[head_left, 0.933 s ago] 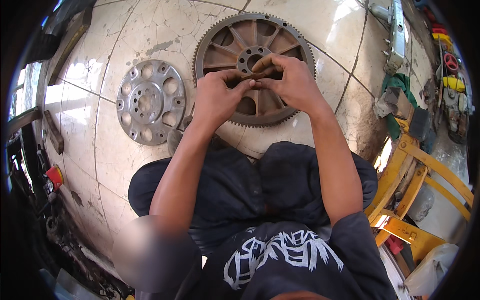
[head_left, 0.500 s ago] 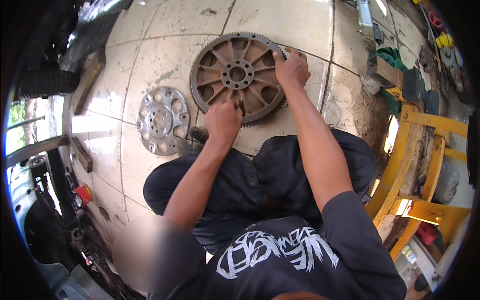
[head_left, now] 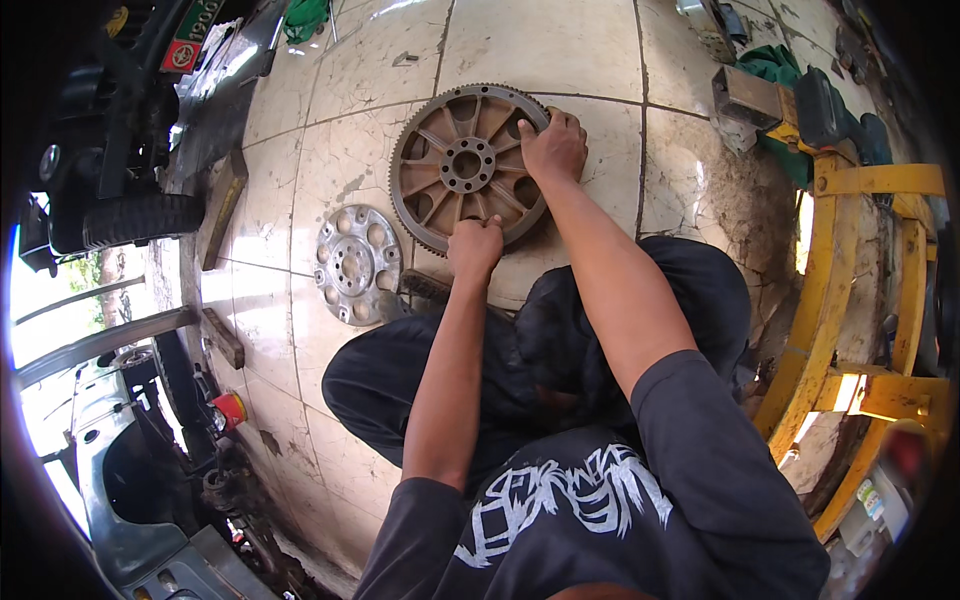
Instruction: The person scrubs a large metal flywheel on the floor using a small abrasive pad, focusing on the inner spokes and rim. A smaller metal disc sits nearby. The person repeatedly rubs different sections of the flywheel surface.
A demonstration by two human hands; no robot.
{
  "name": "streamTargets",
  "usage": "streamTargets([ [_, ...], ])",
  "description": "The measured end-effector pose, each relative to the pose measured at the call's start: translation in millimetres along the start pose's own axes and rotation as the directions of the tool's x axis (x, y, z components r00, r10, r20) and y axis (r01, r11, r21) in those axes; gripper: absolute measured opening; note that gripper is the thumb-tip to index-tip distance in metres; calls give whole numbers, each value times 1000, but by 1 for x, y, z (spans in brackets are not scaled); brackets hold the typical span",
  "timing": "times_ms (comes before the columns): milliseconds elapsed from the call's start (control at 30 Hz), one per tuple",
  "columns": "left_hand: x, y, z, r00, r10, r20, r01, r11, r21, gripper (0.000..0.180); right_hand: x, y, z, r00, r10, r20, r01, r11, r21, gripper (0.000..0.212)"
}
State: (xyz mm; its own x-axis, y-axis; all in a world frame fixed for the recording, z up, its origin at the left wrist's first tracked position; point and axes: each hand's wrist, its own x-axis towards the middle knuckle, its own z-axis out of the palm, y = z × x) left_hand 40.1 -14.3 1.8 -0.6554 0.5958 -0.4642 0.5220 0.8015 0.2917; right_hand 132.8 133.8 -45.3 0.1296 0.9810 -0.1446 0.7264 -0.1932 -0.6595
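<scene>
One heavy-looking, stiff toothed flywheel [head_left: 468,184], best held by opposite rim edges, lies on the floor [head_left: 605,155] with a silver plate [head_left: 368,262] on its left, the right hand [head_left: 553,145] grasping its right rim, the left hand [head_left: 475,245] clenched at its near rim, exact hold hidden.

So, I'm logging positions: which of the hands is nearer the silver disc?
Left: the left hand is right of the silver disc; the right hand is farther right and forward, at the toothed wheel.

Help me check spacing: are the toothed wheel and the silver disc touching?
Apart: the head view shows pale floor between the toothed wheel and the silver disc.
</scene>
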Motion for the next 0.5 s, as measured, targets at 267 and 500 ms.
streamTargets([
  [267, 4, -1, 1, 993, -5, -120, 4, 1000, -6, 34, 1, -9, -4, 999, -34, 16, 35, 999, -10, 68],
  [500, 2, -21, -9, 991, 130, -25, -130, 991, -18, 35, -8, -6, -4, 1000, -27, -1, 27, 1000, 13, 69],
])
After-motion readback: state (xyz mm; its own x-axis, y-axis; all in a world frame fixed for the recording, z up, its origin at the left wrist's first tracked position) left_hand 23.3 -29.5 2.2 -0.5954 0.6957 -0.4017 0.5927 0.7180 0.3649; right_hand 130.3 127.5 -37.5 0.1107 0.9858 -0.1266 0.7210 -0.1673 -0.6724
